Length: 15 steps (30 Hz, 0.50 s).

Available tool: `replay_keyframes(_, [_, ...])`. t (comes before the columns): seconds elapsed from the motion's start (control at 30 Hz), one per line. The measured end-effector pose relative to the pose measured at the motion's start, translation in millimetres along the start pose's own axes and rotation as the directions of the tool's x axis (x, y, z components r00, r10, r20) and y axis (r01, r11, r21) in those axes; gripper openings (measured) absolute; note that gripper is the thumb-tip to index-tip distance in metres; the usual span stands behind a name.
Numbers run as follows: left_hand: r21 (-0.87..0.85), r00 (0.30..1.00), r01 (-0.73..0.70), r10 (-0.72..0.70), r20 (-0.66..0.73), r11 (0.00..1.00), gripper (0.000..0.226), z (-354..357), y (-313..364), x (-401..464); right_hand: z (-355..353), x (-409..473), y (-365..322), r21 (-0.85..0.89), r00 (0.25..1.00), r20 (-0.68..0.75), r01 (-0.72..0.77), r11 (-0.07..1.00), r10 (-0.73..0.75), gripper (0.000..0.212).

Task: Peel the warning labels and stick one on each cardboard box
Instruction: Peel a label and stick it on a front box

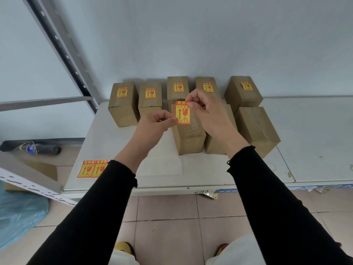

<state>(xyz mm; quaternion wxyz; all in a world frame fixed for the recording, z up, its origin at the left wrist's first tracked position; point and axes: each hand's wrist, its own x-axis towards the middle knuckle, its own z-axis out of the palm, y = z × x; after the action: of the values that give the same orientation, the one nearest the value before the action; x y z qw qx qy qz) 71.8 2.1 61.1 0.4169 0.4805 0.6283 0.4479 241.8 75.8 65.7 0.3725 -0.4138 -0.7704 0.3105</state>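
Your left hand (156, 121) and right hand (200, 104) both pinch the warning label (183, 112) by opposite corners, held above the front cardboard box (188, 134) on the bench (305, 140). It looks thin, floppy and sticky, so keep your fingers on the very edges.

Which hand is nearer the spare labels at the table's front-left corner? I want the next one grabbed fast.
Left. The left hand is up-right of the spare labels; the right hand is farther right.

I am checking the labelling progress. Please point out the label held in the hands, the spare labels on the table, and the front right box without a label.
held label (183, 112), head view, on its printed face.
spare labels (91, 168), head view, on the sheet's middle.
unlabelled box (255, 121), head view, on its bare top.
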Motion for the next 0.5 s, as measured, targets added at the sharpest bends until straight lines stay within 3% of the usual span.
replay_keyframes(0.23, [0.079, 0.998, 0.02, -0.015, -0.061, 0.997, 0.016, 28, 0, 18, 0, 12, 14, 0.057, 0.982, -0.076, -0.168, 0.984, 0.172, 0.009])
replay_keyframes(0.3, [0.129, 0.997, 0.031, -0.021, -0.078, 0.991, 0.018, 36, -4, 23, 2, 13, 21, 0.022, 0.973, -0.124, -0.192, 0.981, 0.193, 0.002])
replay_keyframes(0.5, [0.287, 0.993, 0.071, -0.041, -0.109, 0.955, 0.018, 45, -14, 38, 13, 16, 37, -0.129, 0.973, -0.116, -0.215, 0.968, 0.201, 0.01])
